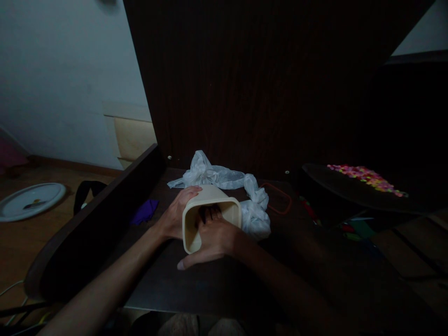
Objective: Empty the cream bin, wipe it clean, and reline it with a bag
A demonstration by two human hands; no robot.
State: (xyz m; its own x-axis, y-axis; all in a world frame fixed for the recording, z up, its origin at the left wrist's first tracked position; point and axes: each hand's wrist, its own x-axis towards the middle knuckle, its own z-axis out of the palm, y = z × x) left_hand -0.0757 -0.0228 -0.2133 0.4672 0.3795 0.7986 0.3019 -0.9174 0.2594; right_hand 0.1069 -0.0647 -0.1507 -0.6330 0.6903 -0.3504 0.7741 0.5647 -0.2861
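While the left hand (175,215) wraps around the outside of a cream plastic container (210,215) lying on its side near the desk's (196,284) middle, the right hand (214,240) reaches into its open mouth, fingers inside, thumb splayed below the rim. A crumpled white plastic bag (227,186) lies just behind, touching the container toward the back edge.
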